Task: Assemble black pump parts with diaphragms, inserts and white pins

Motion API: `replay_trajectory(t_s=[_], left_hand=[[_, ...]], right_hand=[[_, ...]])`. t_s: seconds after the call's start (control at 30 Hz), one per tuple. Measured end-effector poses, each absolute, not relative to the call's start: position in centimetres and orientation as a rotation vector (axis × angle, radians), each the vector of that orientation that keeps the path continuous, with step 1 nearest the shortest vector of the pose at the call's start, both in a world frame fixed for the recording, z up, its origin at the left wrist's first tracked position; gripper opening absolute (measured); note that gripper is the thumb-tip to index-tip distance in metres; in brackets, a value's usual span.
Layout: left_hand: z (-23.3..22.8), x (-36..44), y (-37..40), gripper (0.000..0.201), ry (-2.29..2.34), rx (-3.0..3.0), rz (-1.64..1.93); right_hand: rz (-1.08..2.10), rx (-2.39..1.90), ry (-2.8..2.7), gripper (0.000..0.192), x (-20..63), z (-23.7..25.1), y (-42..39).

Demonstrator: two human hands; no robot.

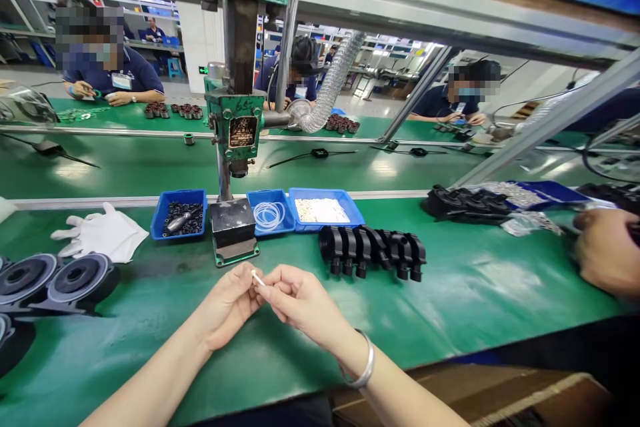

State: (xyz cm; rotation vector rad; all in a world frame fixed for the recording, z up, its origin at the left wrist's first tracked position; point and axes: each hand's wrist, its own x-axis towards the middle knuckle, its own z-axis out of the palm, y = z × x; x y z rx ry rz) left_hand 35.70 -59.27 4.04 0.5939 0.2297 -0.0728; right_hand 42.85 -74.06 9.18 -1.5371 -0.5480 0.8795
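My left hand (pixel 231 303) and my right hand (pixel 300 300) meet above the green bench, fingertips pinched together on a small white piece (pixel 257 278), too small to identify. Just beyond them stands a green hand press (pixel 235 127) with a dark base block (pixel 233 222). A row of black plastic parts (pixel 373 250) lies right of the press. Three blue trays sit behind: one with small black parts (pixel 179 215), one with white rings (pixel 269 213), one with white pieces (pixel 324 209).
White gloves (pixel 103 233) lie at the left beside black round housings (pixel 53 279). A neighbouring person's hand (pixel 607 250) is at the right edge near more black parts (pixel 463 203). People sit at the far green belt. A cardboard box (pixel 500 397) is near me.
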Motion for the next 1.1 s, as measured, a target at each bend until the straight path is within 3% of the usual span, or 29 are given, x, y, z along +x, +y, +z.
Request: replay_trajectory(t_s=[0.17, 0.4, 0.7, 0.9, 1.1], left_hand=[[4.5, 35.8, -58.7, 0.034, 0.248, 0.814, -0.01], [4.2, 35.6, -58.7, 0.033, 0.276, 1.055, 0.011], [5.3, 34.7, -59.4, 0.029, 0.228, 1.362, -0.008], [4.9, 34.9, -59.9, 0.027, 0.242, 1.324, -0.022], [4.8, 35.4, -58.7, 0.02, 0.036, 1.399, 0.082]], right_hand=[[0.899, -1.587, -0.544, 0.046, 42.9, 9.2, -74.4], [0.686, -1.741, -0.641, 0.031, 42.2, 7.8, -75.5], [0.678, -1.657, -0.636, 0.033, 41.4, 7.0, -77.5], [0.74, -1.527, -0.523, 0.038, 41.2, 6.3, -77.9], [0.567, -1.606, -0.689, 0.028, 41.5, 7.0, -78.0]])
